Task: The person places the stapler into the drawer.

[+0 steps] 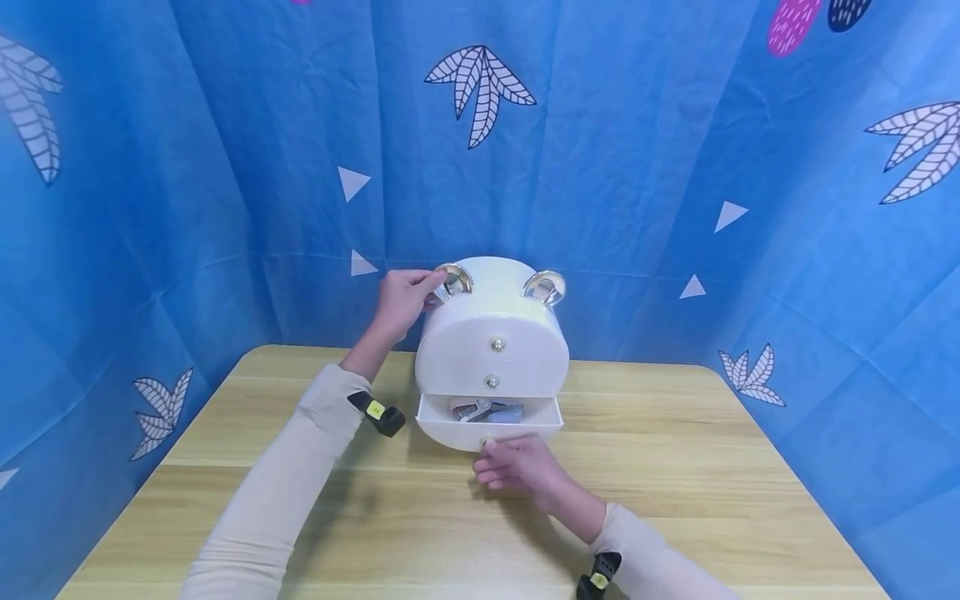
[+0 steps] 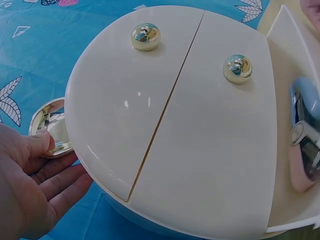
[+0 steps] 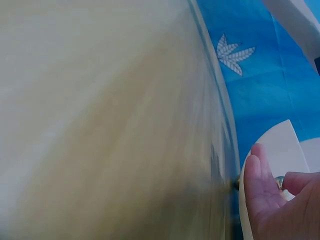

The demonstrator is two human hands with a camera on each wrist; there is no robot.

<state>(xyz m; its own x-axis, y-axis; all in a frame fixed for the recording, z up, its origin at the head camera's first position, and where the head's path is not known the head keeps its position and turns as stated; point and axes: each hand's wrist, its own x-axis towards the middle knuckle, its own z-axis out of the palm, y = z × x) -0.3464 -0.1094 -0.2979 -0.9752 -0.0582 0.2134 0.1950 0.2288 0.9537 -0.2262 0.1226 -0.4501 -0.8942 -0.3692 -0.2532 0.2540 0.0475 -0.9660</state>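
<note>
A white rounded drawer box (image 1: 450, 354) with two shiny gold ears stands at the back of the table. My left hand (image 1: 402, 302) holds its left ear (image 2: 56, 122), the thumb in front and the other fingers against the box's side. The bottom drawer (image 1: 442, 435) is pulled out. At its front, my right hand (image 1: 528, 468) pinches the small gold knob (image 3: 280, 183) between thumb and fingers. Inside the drawer lie a pale blue item (image 2: 306, 100) and a pink item with metal parts (image 2: 301, 167); their exact kind is unclear.
Two upper drawers with gold knobs (image 1: 497, 343) are closed. The right ear (image 1: 546, 288) is untouched. A blue patterned curtain (image 1: 637, 167) surrounds the wooden table (image 1: 675, 467) behind and at both sides, close behind the box.
</note>
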